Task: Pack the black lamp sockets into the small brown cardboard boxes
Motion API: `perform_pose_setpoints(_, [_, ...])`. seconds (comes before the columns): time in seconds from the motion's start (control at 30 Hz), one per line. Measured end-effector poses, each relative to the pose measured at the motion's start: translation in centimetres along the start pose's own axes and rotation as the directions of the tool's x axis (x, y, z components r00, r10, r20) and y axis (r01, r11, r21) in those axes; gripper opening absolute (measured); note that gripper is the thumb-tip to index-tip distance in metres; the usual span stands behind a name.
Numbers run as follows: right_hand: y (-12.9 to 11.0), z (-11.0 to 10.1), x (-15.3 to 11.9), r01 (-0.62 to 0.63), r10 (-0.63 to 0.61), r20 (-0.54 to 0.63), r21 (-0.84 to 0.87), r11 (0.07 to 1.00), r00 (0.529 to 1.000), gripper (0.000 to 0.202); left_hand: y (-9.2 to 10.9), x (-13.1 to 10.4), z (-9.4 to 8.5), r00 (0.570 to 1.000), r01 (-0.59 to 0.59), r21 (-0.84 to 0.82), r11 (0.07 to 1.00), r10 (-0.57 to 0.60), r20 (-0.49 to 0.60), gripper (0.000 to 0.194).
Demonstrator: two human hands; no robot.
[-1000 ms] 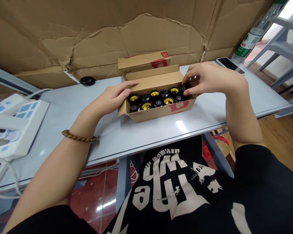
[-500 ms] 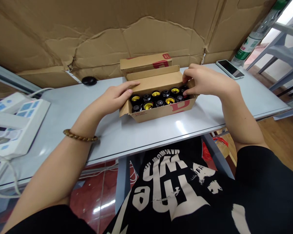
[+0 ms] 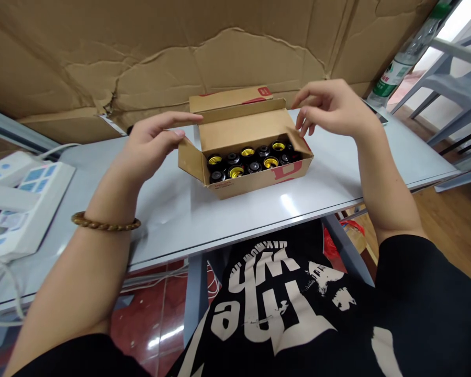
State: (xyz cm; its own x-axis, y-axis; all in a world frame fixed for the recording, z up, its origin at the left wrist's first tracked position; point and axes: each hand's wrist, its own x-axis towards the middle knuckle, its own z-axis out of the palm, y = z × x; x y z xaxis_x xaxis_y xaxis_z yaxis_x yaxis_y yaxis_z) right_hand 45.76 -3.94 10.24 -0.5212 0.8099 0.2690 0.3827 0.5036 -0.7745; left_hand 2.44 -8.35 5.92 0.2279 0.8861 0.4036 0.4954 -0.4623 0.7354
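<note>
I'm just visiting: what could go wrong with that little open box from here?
A few things might. The right flap leans in over the black parts and could catch on them if pressed down. The left flap splays outward near the left hand, so a careless push there might crease it or shift the open box. And the phone, partly hidden behind the right hand and wrist, could get bumped.
</note>
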Motion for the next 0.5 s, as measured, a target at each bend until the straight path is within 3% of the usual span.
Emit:
perform_pose_setpoints(0.1, [1.5,0.5,0.8,0.013,-0.001,0.077,-0.153,0.988,0.997,0.033,-0.8,0.5,0.0,0.993,0.103,-0.173,0.98,-0.092,0.07,0.058])
perform_pose_setpoints(0.2, [3.1,0.3,1.4,-0.033,0.054,0.065,-0.287,0.957,0.996,0.048,-1.0,0.7,0.3,0.984,0.108,-0.282,0.953,-0.063,0.164,0.068])
perform_pose_setpoints(0.37, [4.4,0.1,2.0,-0.123,0.142,0.066,-0.238,0.964,0.988,0.092,-0.3,0.3,1.6,0.987,-0.019,-0.028,0.999,0.023,0.157,0.074])
perform_pose_setpoints(0.5, [4.0,0.5,2.1,-0.072,0.074,0.009,-0.138,0.988,0.997,0.116,0.7,-0.3,2.2,0.992,-0.073,0.093,0.993,0.063,0.112,0.07])
